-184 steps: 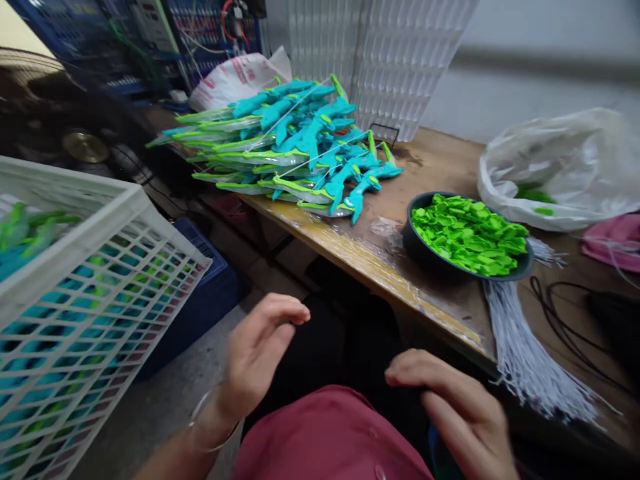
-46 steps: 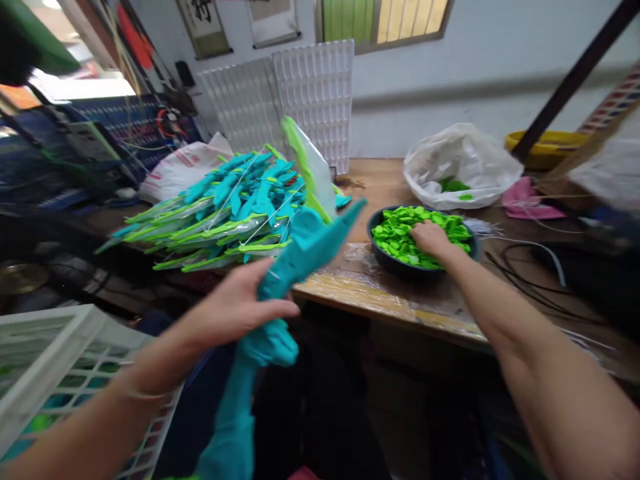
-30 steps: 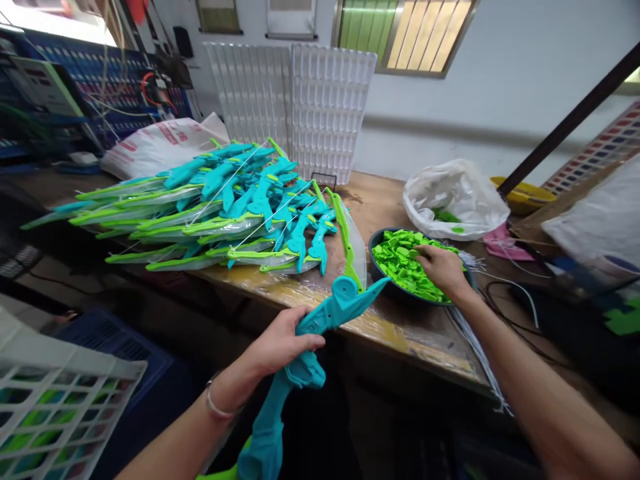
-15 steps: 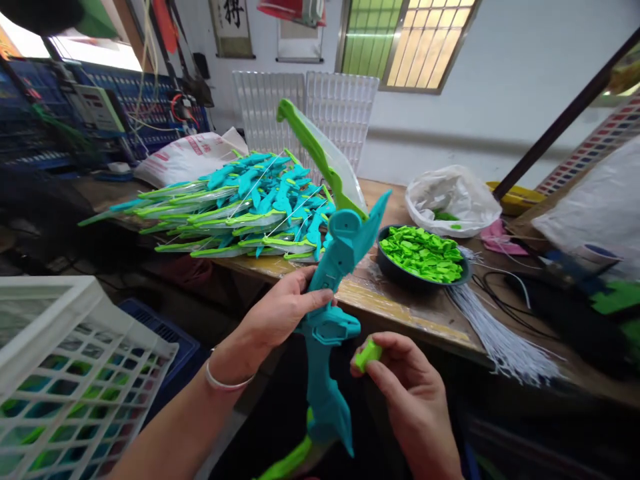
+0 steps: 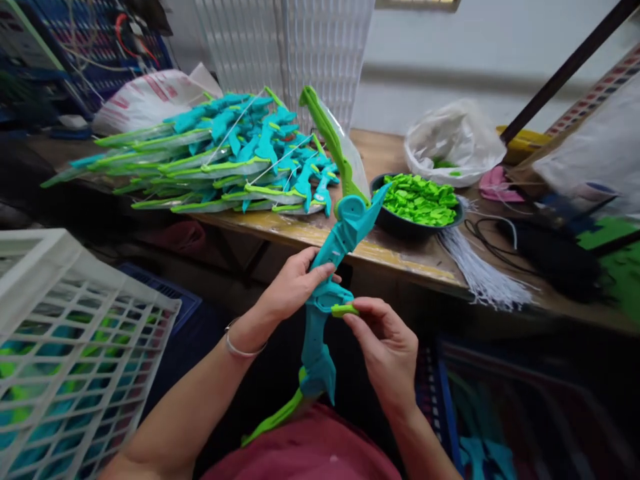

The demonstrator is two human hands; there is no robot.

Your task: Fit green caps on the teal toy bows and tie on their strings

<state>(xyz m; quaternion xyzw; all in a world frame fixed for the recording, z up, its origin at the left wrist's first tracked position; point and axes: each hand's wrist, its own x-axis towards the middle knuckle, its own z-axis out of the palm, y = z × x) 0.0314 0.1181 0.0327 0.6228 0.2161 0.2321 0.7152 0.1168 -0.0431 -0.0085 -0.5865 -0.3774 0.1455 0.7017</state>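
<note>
My left hand (image 5: 299, 283) is wrapped round the middle of a teal and green toy bow (image 5: 315, 333), held upright and tilted over my lap. One green limb points up and away; the other runs down toward my shirt. Between thumb and fingers, my right hand (image 5: 385, 347) pinches a small green plastic piece (image 5: 344, 310). That piece is at the six-sided recess on the bow's grip; whether it is seated there I cannot tell. Beyond the bow, a dark bowl (image 5: 400, 225) holds many similar green pieces.
A pile of toy bows (image 5: 220, 157) covers the left of the wooden bench (image 5: 370, 253). White strings (image 5: 480, 270) hang over its front edge, near a white plastic bag (image 5: 455, 143). A white crate (image 5: 85, 287) stands at left; a blue crate (image 5: 445, 400) sits low at right.
My right hand has brought the green piece up and left against the bow's grip. The view has tilted down, showing my shirt and the blue crate. My left hand keeps its hold.
</note>
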